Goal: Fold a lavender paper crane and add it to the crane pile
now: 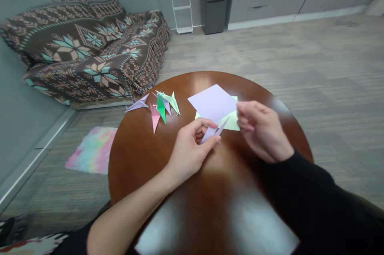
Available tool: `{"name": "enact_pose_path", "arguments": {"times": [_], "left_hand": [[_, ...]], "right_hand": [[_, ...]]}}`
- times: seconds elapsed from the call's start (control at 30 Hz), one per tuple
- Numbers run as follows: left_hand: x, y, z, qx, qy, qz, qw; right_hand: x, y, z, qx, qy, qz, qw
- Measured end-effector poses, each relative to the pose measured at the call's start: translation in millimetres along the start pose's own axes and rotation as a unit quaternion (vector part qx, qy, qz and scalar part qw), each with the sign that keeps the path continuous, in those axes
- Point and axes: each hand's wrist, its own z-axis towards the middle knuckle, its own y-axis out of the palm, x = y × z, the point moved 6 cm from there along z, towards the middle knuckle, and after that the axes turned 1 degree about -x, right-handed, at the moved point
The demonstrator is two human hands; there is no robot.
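Note:
Between the thumb and fingers of my left hand [192, 143] is a folded piece of lilac origami paper [210, 133], with narrow points sticking up to the right. My right hand [259, 129] is raised to the right of it, apart from the folded piece, its fingers curled and pressed together; whether anything is in them I cannot tell. Behind both hands lies a flat lilac paper sheet [213, 101], on top of a pale green sheet [232, 122] that shows at its edges.
Several folded paper cranes lie at the table's left back, among them a green one [161, 109], a pink one [155, 117] and a lilac one [139, 104]. The round brown table [138, 159] stands near a patterned sofa [90, 51]. A fluffy rainbow mat [93, 149] is on the floor.

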Motion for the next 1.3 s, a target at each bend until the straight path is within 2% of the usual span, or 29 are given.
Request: {"name": "enact_pose_path", "arguments": {"times": [0.07,0.13,0.23,0.33,0.5,0.67,0.8,0.87,1.07,1.3], "left_hand": [[-4.6,-0.1,2.6,-0.008,-0.011,-0.026,1.0],[-7.1,-1.7,5.3,-0.004,-0.013,-0.081,0.997],[-10.1,-2.8,7.9,0.0,-0.019,-0.157,0.987],[-13.9,1.7,8.4,-0.029,-0.037,-0.194,0.98],[-9.3,5.7,7.9,-0.049,-0.012,-0.147,0.988],[7.4,2.5,4.5,-0.046,0.061,-0.077,0.994],[12.9,-8.5,2.5,0.003,0.113,-0.056,0.992],[12.8,-11.4,2.6,0.017,0.119,-0.052,0.991],[15.4,-7.9,2.9,0.007,0.118,-0.085,0.989],[21.0,-5.4,-0.6,-0.002,0.138,-0.08,0.987]], "right_hand": [[-13.9,-10.9,6.1,0.039,-0.061,-0.003,0.997],[-17.2,-12.5,4.4,0.037,-0.097,-0.057,0.993],[-6.5,4.9,-9.8,-0.047,-0.116,-0.194,0.973],[1.3,24.0,-26.1,-0.122,-0.138,-0.275,0.943],[-9.5,35.8,-34.9,-0.166,-0.201,-0.347,0.901],[-23.6,39.4,-36.2,-0.211,-0.242,-0.391,0.863],[-29.4,41.4,-41.4,-0.239,-0.301,-0.44,0.812],[-30.2,41.6,-43.9,-0.241,-0.323,-0.457,0.793],[-37.9,42.3,-48.0,-0.222,-0.354,-0.442,0.793],[-41.2,45.8,-50.6,-0.232,-0.362,-0.437,0.79]]}}
